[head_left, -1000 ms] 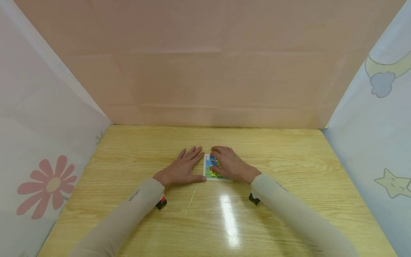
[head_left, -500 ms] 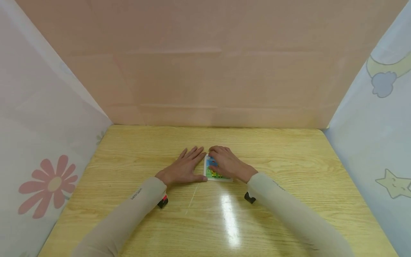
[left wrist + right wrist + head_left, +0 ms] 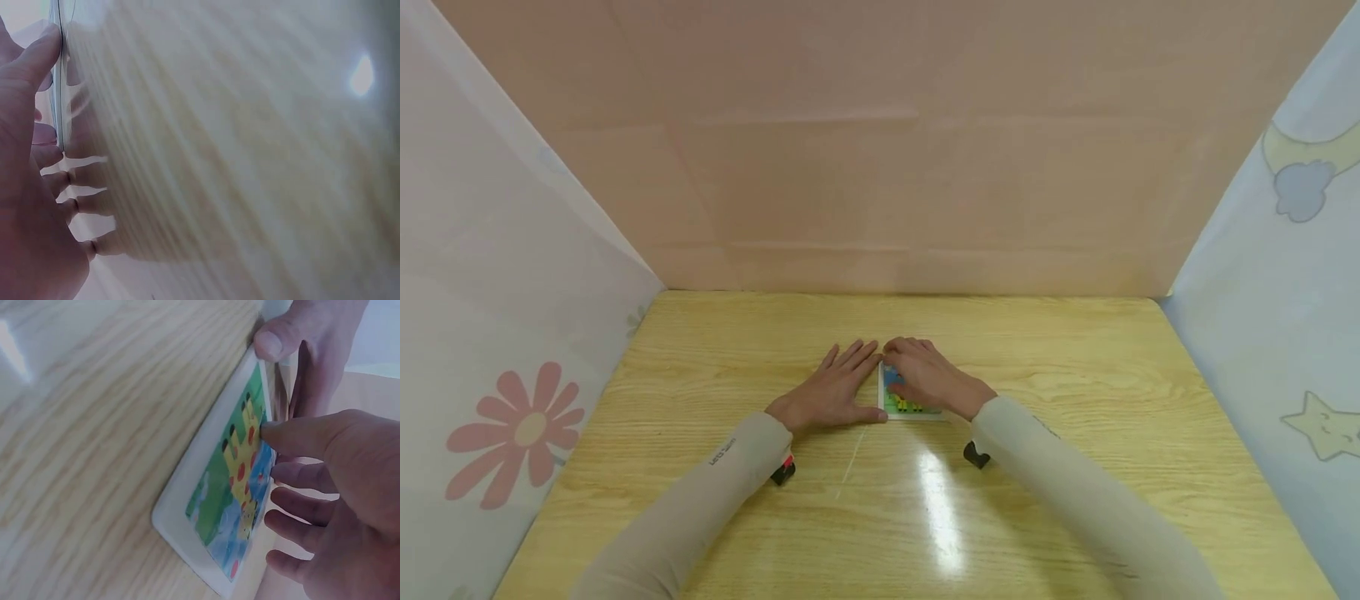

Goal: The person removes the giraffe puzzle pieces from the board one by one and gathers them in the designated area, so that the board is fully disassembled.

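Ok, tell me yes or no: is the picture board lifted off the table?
No, the picture board lies flat on the wooden table, with the right hand resting on top and the left hand flat beside it.

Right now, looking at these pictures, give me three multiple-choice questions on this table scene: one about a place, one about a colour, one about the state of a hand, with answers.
1. Where does the picture board lie?
A. On the wooden table, between the hands
B. Against the back wall
C. On the flower curtain

2. What colour is the board's outer frame?
A. Black
B. White
C. Red

3. How does the left hand lie?
A. Raised in a fist
B. Curled round a pen
C. Flat on the table, fingers straight, thumb at the board's edge

Answers: 1 A, the head view shows it on the table under the right hand. 2 B, the right wrist view shows a white rim round the picture. 3 C, the head view shows straight fingers spread flat on the wood.
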`<state>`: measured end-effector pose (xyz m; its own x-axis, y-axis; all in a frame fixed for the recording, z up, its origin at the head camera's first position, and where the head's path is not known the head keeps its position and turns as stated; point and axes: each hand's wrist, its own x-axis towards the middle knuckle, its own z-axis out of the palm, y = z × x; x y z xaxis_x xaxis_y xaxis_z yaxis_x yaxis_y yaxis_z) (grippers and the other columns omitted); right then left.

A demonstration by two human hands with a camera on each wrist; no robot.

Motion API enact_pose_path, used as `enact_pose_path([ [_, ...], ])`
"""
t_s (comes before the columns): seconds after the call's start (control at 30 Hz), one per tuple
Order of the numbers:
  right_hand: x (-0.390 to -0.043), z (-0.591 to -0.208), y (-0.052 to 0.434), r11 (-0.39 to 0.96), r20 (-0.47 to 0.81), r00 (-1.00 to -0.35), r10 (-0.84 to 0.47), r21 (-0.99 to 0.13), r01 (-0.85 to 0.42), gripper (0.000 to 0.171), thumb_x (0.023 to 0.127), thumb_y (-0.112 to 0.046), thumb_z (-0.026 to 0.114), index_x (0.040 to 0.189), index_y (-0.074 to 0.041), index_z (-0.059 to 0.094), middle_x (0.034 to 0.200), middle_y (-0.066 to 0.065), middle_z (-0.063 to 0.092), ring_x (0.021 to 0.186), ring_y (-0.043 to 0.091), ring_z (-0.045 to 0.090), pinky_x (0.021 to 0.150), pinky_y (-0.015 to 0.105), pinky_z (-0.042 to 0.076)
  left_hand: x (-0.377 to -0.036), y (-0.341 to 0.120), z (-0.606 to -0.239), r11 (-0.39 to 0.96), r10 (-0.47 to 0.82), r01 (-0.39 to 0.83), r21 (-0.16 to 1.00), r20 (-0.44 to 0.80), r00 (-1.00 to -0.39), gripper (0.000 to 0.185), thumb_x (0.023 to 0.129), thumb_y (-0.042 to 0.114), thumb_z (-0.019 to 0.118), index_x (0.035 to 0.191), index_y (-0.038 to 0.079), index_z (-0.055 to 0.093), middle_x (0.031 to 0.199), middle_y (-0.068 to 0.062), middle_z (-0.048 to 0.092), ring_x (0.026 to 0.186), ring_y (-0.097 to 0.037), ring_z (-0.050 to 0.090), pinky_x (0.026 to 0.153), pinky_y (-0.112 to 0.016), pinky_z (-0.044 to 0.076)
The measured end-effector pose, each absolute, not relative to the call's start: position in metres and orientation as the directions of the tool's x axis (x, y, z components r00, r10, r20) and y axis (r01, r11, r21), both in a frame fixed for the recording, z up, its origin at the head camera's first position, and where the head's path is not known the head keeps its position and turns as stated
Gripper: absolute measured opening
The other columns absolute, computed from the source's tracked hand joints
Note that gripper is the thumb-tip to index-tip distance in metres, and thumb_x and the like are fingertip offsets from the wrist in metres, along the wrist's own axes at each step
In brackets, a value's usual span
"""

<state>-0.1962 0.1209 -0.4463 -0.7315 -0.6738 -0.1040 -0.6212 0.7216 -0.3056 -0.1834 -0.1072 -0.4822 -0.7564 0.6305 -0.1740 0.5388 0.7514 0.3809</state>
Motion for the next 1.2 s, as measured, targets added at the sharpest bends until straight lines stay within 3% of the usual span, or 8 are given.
enact_pose_path([
  [0.4, -0.2047, -0.4401, 0.1192, 0.737, -0.169, -0.738, -0.654, -0.361, -0.571, 0.042, 0.101, -0.024, 0.075, 0.138, -0.006, 0.066, 0.151, 0.015, 0.056, 0.144, 0.039, 0.052, 0.124, 0.061, 0.039, -0.1828, -0.1071, -0.4812, 0.761, 0.621, 0.53, 0.374, -0.185, -0.761, 0.107, 0.097, 0.076, 0.058, 0.174, 0.017, 0.012, 0.183, -0.005, 0.004, 0.171, -0.029, -0.003, 0.137, -0.062, 0.0],
  [0.67, -0.2037, -0.4411, 0.1194, 0.738, -0.139, -0.751, -0.646, -0.366, -0.567, 0.043, 0.099, -0.025, 0.078, 0.135, -0.005, 0.065, 0.147, 0.015, 0.059, 0.14, 0.038, 0.055, 0.122, 0.059, 0.04, -0.185, -0.1074, -0.4842, 0.765, 0.62, 0.534, 0.36, -0.187, -0.762, 0.109, 0.096, 0.079, 0.056, 0.174, 0.019, 0.01, 0.183, -0.003, 0.003, 0.171, -0.028, -0.003, 0.137, -0.061, 0.0],
  [1.0, -0.2039, -0.4421, 0.1185, 0.741, -0.104, -0.749, -0.654, -0.287, -0.607, 0.043, 0.096, -0.029, 0.082, 0.131, -0.008, 0.069, 0.133, 0.01, 0.066, 0.126, 0.032, 0.06, 0.112, 0.055, 0.045, -0.1838, -0.1065, -0.4814, 0.757, 0.628, 0.539, 0.37, -0.183, -0.757, 0.107, 0.097, 0.076, 0.058, 0.174, 0.017, 0.012, 0.183, -0.006, 0.006, 0.171, -0.031, 0.0, 0.136, -0.063, 0.001],
  [1.2, -0.2024, -0.4418, 0.1184, 0.725, -0.076, -0.745, -0.663, -0.312, -0.614, 0.041, 0.096, -0.023, 0.082, 0.132, -0.008, 0.07, 0.133, 0.011, 0.067, 0.125, 0.033, 0.061, 0.11, 0.056, 0.047, -0.1826, -0.1061, -0.4798, 0.755, 0.628, 0.538, 0.375, -0.176, -0.758, 0.107, 0.097, 0.075, 0.059, 0.173, 0.017, 0.013, 0.183, -0.007, 0.008, 0.171, -0.032, 0.0, 0.136, -0.064, 0.002],
])
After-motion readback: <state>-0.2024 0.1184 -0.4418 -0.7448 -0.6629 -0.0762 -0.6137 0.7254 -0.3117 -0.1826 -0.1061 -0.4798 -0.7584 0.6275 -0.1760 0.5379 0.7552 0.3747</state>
